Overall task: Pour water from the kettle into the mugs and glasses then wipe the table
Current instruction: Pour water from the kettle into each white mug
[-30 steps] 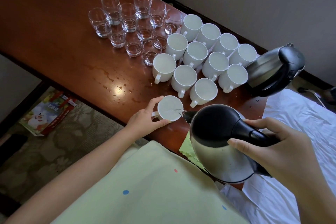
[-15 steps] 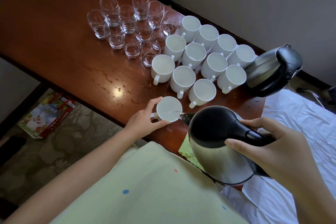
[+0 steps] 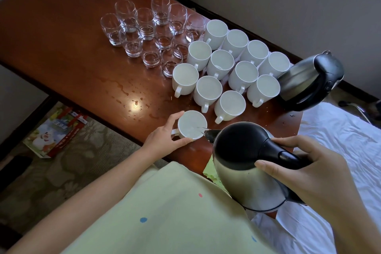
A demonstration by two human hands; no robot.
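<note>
Here the right hand [image 3: 321, 173] is curled round the black handle of a steel kettle [image 3: 245, 165], tilted with its spout just over the rim of a white mug [image 3: 192, 124] near the worktop's [image 3: 68, 51] near edge; a thin stream runs into the mug. The left hand [image 3: 165, 136] holds that mug, thumb and fingers wrapped round its side. Eleven more mugs [image 3: 220, 64] stand packed toward the right end, with glasses [image 3: 148, 31] clustered just beside them toward the far edge. A second kettle [image 3: 309, 80] sits at the far right corner. Water drops [image 3: 132, 97] spot the wood by the near edge. A green cloth [image 3: 210, 171] peeks from under the tilted kettle.
</note>
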